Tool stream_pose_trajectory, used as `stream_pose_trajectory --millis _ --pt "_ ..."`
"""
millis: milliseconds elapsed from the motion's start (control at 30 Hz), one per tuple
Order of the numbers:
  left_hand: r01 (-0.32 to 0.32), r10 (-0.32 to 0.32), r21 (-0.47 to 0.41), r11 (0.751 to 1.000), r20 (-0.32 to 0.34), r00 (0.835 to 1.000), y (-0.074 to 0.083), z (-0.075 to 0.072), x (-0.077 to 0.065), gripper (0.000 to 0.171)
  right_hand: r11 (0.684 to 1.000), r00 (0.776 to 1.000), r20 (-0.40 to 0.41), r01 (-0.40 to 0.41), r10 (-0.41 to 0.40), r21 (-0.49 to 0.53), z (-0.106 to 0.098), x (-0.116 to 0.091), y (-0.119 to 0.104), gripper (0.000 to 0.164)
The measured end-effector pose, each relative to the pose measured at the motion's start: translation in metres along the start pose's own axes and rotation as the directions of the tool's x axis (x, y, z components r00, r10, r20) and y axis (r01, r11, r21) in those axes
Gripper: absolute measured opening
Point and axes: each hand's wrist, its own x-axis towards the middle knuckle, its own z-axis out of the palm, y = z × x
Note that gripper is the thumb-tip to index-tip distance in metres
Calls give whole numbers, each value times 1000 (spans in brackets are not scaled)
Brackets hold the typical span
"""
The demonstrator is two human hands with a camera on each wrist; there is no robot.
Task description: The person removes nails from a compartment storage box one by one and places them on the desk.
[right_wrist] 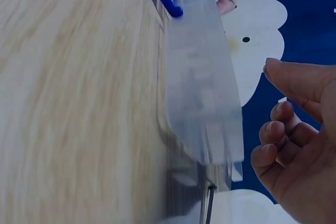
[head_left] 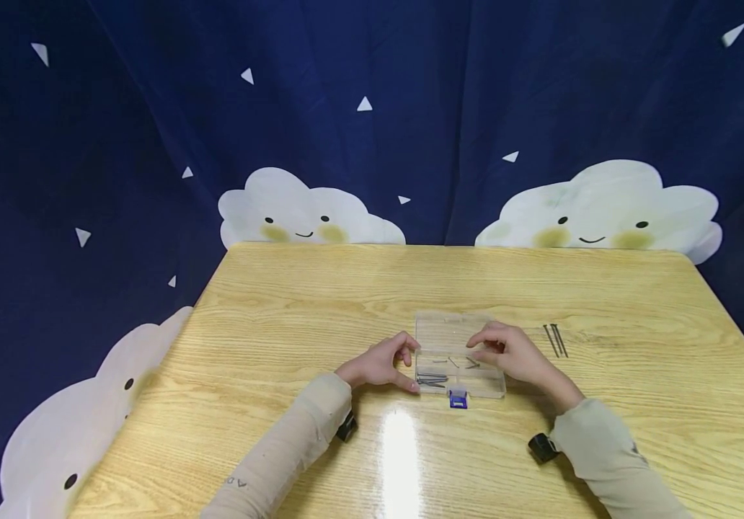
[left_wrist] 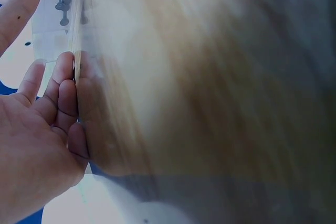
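Note:
A clear plastic compartment box lies on the table with its lid folded back and a blue latch at its front. My left hand rests at the box's left side, thumb at the front corner and index finger near the hinge; its other fingers bend loosely. Several long metal nails lie in the front left compartment. Small thin fasteners lie in the rear compartments. Over the box's right part hovers my right hand, thumb and fingers apart; the right wrist view shows nothing between the fingers.
Three long dark nails lie side by side on the wooden table, to the right of the box. Behind the table hangs a dark blue curtain with white clouds.

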Motion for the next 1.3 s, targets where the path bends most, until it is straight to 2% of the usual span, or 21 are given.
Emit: stream_pose_trajectory --millis 167,333,367,500,600,800,1033,1300 --pt "-10 10 -20 1000 2 1000 -1 0 0 61 1000 1000 15 -20 20 -4 14 2 19 15" --pt "-9 9 -41 999 -2 1000 21 -4 -10 58 999 997 57 -46 46 5 25 3 30 15" --pt "-8 8 -39 999 -5 1000 21 -4 -10 57 999 997 65 -47 46 15 26 3 30 15" --pt "-1 1 -16 1000 -10 1000 7 -2 -4 58 999 996 88 -16 13 35 33 5 29 17" --pt "12 -12 1 1000 -2 1000 -3 -1 1 59 1000 994 107 22 -23 9 39 6 27 18" --pt "22 -22 11 1000 6 1000 -2 -2 2 60 996 989 123 81 -76 -30 47 8 23 16" --pt "4 -4 23 1000 19 1000 -2 -3 1 59 988 984 133 133 -122 -75 56 10 19 14" --pt "9 -10 30 999 13 1000 -3 -3 1 60 990 978 189 107 -87 -95 63 15 13 12"
